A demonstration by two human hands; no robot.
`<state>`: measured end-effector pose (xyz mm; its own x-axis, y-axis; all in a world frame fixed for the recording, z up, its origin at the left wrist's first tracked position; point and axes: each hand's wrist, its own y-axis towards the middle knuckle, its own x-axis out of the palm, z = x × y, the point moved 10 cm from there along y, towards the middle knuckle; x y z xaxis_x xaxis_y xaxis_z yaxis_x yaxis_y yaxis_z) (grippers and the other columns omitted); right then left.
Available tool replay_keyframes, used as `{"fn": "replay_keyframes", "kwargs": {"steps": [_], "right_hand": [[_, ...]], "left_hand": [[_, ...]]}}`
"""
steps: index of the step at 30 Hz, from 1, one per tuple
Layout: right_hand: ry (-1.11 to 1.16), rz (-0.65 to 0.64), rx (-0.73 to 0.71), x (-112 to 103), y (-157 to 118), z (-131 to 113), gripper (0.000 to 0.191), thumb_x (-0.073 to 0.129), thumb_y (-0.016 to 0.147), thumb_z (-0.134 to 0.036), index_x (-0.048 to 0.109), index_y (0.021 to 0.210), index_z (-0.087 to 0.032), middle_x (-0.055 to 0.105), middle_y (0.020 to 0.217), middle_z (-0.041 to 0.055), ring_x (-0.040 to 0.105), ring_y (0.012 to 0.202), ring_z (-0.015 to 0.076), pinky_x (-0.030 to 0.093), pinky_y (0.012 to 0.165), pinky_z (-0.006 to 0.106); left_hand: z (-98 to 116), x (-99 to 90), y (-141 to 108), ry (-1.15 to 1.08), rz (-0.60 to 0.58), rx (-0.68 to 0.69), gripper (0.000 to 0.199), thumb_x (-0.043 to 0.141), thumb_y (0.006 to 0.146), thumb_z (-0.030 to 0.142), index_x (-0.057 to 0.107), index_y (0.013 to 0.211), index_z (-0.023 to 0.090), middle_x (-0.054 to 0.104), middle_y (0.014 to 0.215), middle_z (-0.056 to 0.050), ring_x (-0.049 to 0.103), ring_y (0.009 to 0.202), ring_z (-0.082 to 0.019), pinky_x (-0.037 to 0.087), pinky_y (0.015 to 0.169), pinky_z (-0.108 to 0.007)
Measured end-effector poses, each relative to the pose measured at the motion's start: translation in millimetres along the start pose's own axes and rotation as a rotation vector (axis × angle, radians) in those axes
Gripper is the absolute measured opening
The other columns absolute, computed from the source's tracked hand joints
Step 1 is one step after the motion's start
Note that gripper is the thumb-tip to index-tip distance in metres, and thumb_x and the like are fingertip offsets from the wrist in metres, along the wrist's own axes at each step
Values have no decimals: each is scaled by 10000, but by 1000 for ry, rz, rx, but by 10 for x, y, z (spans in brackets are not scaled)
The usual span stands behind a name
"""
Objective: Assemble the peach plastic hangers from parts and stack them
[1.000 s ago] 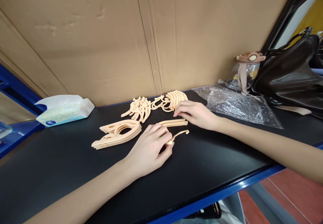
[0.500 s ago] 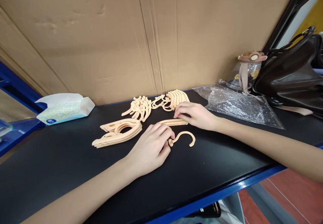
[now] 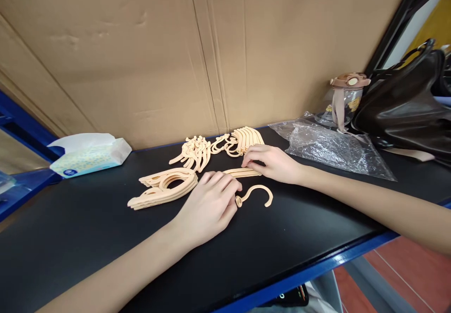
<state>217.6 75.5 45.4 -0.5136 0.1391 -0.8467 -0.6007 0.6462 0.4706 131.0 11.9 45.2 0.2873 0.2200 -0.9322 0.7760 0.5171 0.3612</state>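
Observation:
Several long beige plastic hanger arms (image 3: 243,172) lie flat on the black table between both hands. My left hand (image 3: 210,205) rests palm down with curled fingers over their left end, and its fingertips are hidden. At their right end my right hand (image 3: 273,163) has thumb and fingers closed on the edge. Just right of my left fingers lies a loose beige hanger hook (image 3: 260,188) with a round base. To the left is a stack of folded beige hangers (image 3: 165,191). Behind the hands sit a heap of small hooks (image 3: 197,151) and a fanned row of hanger arms (image 3: 248,137).
A tissue pack (image 3: 91,155) stands at the back left. Back right, a clear plastic bag (image 3: 331,146) lies flat before a drinking bottle (image 3: 348,99) and a dark leather bag (image 3: 401,106). Cardboard (image 3: 141,59) walls the back; a blue edge (image 3: 310,273) bounds the front.
My left hand has drawn slightly back from the loose hook, so its round base shows more fully. My right hand has barely moved. The view has shifted a little.

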Motion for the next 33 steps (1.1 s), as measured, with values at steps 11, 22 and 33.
{"fn": "replay_keyframes", "kwargs": {"steps": [11,22,33], "right_hand": [[16,-7,-6,15,11,15,196,456,902,-140,640,885,-205,649,920,23,596,892,154,452,836,306],[-1,9,-17,-32,9,2,187,457,904,-144,637,895,-196,650,936,30,588,916,163,455,842,316],[-37,41,-45,-146,-7,-65,192,453,906,-141,636,891,-198,651,934,32,594,907,171,454,859,339]], "left_hand": [[-1275,-334,77,231,-251,-716,330,447,840,491,605,826,202,636,741,-69,587,689,-266,327,562,-307],[-1625,34,239,119,-474,-791,442,581,697,549,436,478,195,519,497,-37,519,559,-218,273,559,-294],[-1806,138,216,-163,-411,-842,362,593,647,485,498,467,185,322,432,33,295,427,-107,192,475,-269]]}}
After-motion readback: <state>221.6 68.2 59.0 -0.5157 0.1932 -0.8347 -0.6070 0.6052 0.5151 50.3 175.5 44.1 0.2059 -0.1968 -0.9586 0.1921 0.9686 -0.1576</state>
